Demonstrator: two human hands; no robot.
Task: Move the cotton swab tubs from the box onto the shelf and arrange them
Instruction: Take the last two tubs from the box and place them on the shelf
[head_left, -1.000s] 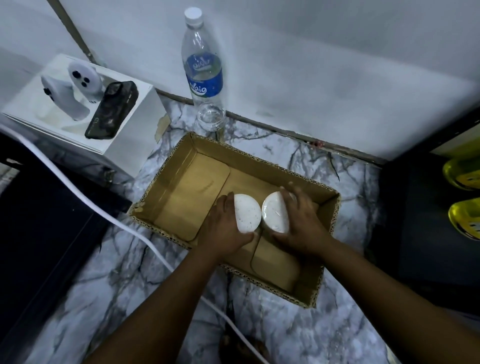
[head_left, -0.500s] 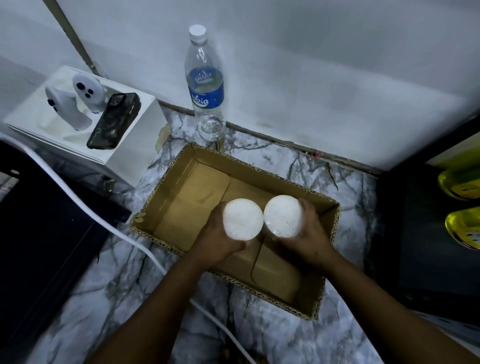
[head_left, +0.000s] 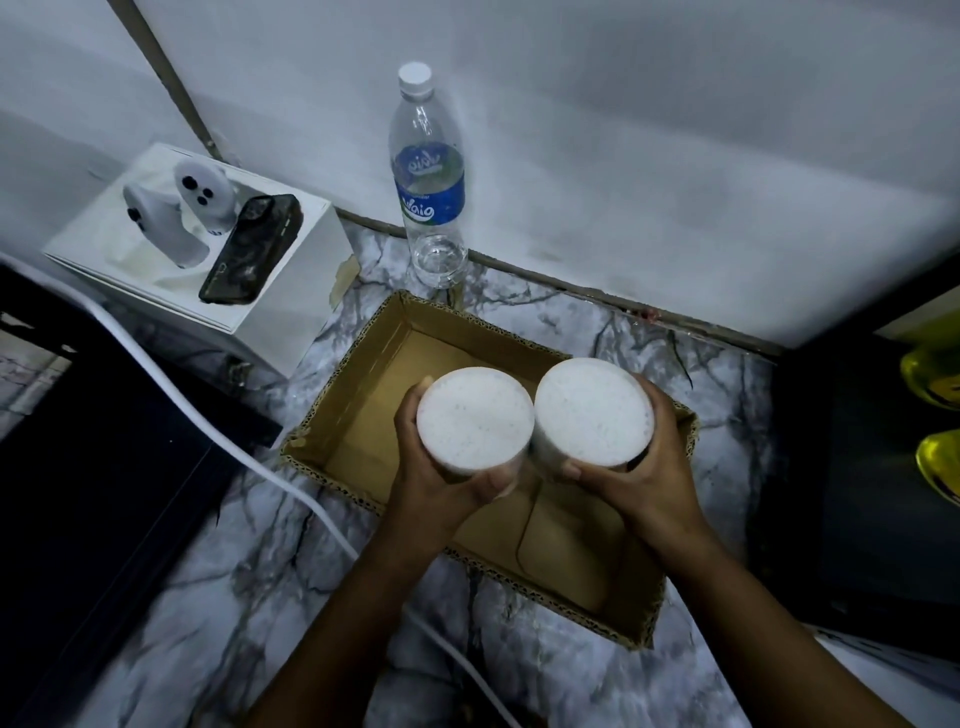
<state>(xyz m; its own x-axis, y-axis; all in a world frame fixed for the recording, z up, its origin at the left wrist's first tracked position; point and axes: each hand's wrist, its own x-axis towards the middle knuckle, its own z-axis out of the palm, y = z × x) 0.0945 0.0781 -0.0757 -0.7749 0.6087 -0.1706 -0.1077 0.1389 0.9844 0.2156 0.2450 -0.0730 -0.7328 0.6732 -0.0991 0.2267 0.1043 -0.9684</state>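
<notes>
Marble-patterned grey-veined floor (head_left: 597, 670) fills most of the view, running up to a pale wall, and nearly everything rests on it. Next in size is the open brown cardboard box (head_left: 363, 415), set flat with its flaps down and its mouth facing up, which makes it easy to reach into from above; what shows of its inside holds no more tubs, though the hands hide part of it. A white carton (head_left: 291, 291) stands to the left, carrying two white handheld controllers (head_left: 182, 213) and a dark phone (head_left: 252, 249), apparently parked out of the way. A clear plastic water bottle with a blue label (head_left: 430, 176) stands upright against the wall behind the box. The left hand (head_left: 441, 478) curls around the side of one round white cotton swab tub (head_left: 475, 418), and the right hand (head_left: 639, 467) wraps the other round white cotton swab tub (head_left: 594, 411) likewise. Both tubs are held upright above the box, touching side by side, lids toward the camera, probably so two travel in one trip. A dark shelf unit (head_left: 857, 493) at the right, with yellow items on it, is the likely destination.
</notes>
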